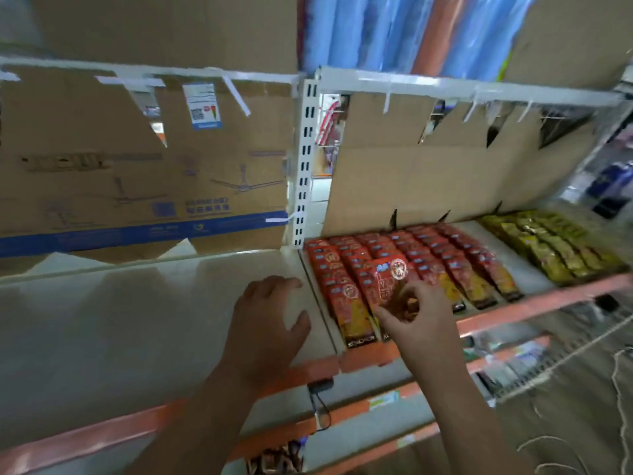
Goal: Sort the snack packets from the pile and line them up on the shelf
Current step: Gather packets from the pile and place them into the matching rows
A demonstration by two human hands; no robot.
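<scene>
Flattened cardboard boxes (137, 173) are standing as a back wall behind the whole unit, the left one printed with ceiling fans and a blue stripe. In front of them the cream shelf (120, 320) is stretching across the view, split by a white slotted upright (303, 159) and edged along the front by an orange strip (548, 303).

On the right section, red snack packets (428, 255) are lying in neat overlapping rows that run from the back to the front edge. Just beyond them, further right, yellow-green packets (555, 245) are lying in rows of their own.

My left hand (263, 323) is resting palm down on the left section of the shelf, near the divider, with its fingers loosely spread and nothing in them.

My right hand (421, 323) is reaching over the front of the red rows and pinching one red packet (390, 279) by its lower end, thumb on one side and fingertips curled round the other. That packet is tilting up over the second and third rows from the left, its printed face turned toward me.

A small black device (320, 385) is hanging on the orange strip below my left wrist, with a thin cable looping down from it.
</scene>
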